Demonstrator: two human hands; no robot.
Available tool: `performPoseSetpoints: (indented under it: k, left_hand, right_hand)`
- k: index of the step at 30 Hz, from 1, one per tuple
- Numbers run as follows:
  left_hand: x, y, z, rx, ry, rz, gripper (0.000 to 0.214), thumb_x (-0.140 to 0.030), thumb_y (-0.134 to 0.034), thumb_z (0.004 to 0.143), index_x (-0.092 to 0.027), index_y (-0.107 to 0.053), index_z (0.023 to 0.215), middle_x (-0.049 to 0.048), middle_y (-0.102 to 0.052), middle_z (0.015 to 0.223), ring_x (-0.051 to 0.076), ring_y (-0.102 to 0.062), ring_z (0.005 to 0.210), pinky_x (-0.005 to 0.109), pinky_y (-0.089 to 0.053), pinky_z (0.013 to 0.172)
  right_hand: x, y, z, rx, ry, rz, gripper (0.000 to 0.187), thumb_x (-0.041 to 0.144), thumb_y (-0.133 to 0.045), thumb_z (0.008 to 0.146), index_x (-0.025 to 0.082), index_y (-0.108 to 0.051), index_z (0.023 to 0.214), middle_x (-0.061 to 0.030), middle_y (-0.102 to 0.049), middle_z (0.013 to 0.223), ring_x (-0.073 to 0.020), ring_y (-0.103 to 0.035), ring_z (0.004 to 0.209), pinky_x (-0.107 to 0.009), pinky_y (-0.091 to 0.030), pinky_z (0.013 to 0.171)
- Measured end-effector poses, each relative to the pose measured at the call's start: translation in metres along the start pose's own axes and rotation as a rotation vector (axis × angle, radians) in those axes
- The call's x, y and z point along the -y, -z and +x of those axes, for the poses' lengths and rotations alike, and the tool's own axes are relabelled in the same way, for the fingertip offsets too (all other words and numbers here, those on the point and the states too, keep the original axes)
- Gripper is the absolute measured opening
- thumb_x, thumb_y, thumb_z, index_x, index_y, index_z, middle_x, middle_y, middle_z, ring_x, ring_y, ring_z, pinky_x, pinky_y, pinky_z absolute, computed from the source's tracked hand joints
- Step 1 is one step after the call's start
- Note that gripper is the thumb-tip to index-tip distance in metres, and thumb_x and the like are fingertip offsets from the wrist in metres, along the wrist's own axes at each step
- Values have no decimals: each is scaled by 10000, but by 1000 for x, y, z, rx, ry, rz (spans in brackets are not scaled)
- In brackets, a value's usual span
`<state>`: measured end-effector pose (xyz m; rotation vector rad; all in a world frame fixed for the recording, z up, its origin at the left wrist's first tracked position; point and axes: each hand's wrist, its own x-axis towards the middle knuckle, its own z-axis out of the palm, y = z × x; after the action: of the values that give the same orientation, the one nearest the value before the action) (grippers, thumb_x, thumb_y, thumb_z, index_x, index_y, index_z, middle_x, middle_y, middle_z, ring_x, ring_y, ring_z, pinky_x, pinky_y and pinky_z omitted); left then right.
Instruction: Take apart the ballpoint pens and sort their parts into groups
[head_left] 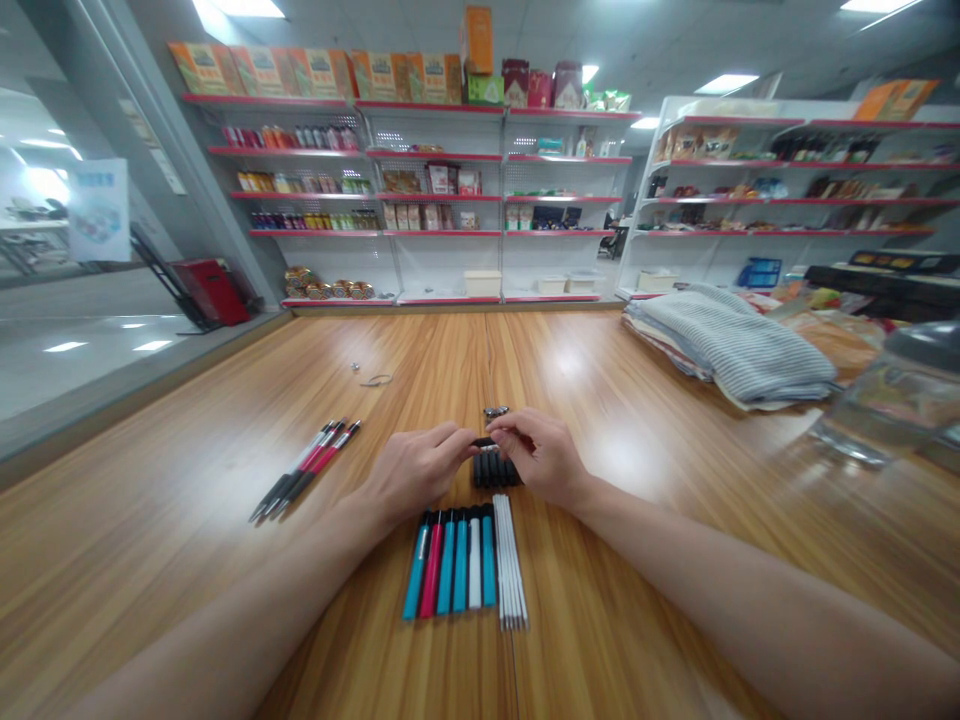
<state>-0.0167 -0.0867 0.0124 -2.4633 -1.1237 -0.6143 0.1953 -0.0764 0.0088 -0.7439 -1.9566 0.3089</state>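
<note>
My left hand [415, 470] and my right hand [534, 452] meet over the wooden table [187, 560], fingertips pinched together on a small black pen part [484, 442]. Just below them lies a cluster of short black pen parts [495, 470]. Nearer to me a row of pen barrels [454, 562], teal, red and white, lies side by side. Several thin white refills [510, 560] lie to their right. A small pile of metal bits [496, 411] sits just beyond my right hand.
Three assembled pens [309, 467] lie to the left. A small metal piece [375, 380] lies farther back. Folded striped cloth [731, 345] and a clear container [892, 395] are at the right. Store shelves [450, 200] line the back wall.
</note>
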Motion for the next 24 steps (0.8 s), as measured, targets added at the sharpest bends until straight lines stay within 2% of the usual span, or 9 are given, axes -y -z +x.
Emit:
performPoseSetpoints:
  k: [5, 10, 13, 15, 17, 21, 24]
  left_hand:
    - [0, 1, 1, -23, -3, -3, 230, -341, -425, 948, -196, -593, 885, 8, -600, 748, 113, -543, 623, 254, -297, 517]
    - [2, -1, 0, -35, 56, 7, 238, -307, -422, 944, -183, -563, 796, 8, -622, 708, 125, -562, 606, 260, -290, 509]
    - [4, -5, -2, -21, 60, -32, 149, -242, -430, 929, -201, -572, 949, 12, -675, 811, 143, -606, 662, 260, -329, 535]
    - [4, -6, -2, -19, 53, -51, 202, -194, -435, 911, -212, -544, 1080, 19, -692, 903, 154, -627, 706, 261, -347, 548]
    - [3, -4, -1, -13, 58, -58, 232, -178, -428, 905, -213, -528, 1112, 24, -692, 932, 157, -632, 720, 262, -351, 547]
    - [-2, 1, 1, 15, 77, -57, 171, -289, -416, 935, -206, -554, 992, 24, -672, 851, 155, -613, 690, 260, -333, 537]
    - [-3, 3, 3, 52, 75, -29, 234, -351, -386, 952, -202, -553, 887, 15, -637, 772, 145, -583, 648, 258, -303, 525]
  right_hand:
    - [0, 0, -1, -21, -11, 41, 150, 238, -550, 878, 205, -627, 1002, -48, -647, 854, -161, -587, 788, -281, -471, 684]
    - [2, 2, 0, -40, -15, 25, 174, 179, -536, 863, 192, -625, 1011, -57, -633, 906, -161, -571, 810, -286, -460, 702]
    - [4, 5, 1, -37, -15, 23, 174, 165, -515, 864, 181, -626, 997, -57, -617, 893, -158, -559, 804, -284, -452, 697]
    - [4, 6, 1, -38, -18, 20, 166, 169, -507, 867, 176, -628, 981, -57, -609, 876, -157, -554, 796, -283, -447, 691]
    - [4, 6, 2, -38, -24, 15, 161, 178, -502, 872, 172, -631, 968, -59, -605, 869, -157, -551, 789, -283, -443, 684]
    - [4, 6, 2, -33, -24, 2, 159, 198, -495, 879, 174, -636, 948, -62, -605, 853, -162, -550, 780, -284, -438, 669]
    - [4, 6, 2, -26, -20, -2, 155, 205, -497, 880, 178, -641, 928, -61, -611, 838, -164, -553, 778, -283, -438, 665]
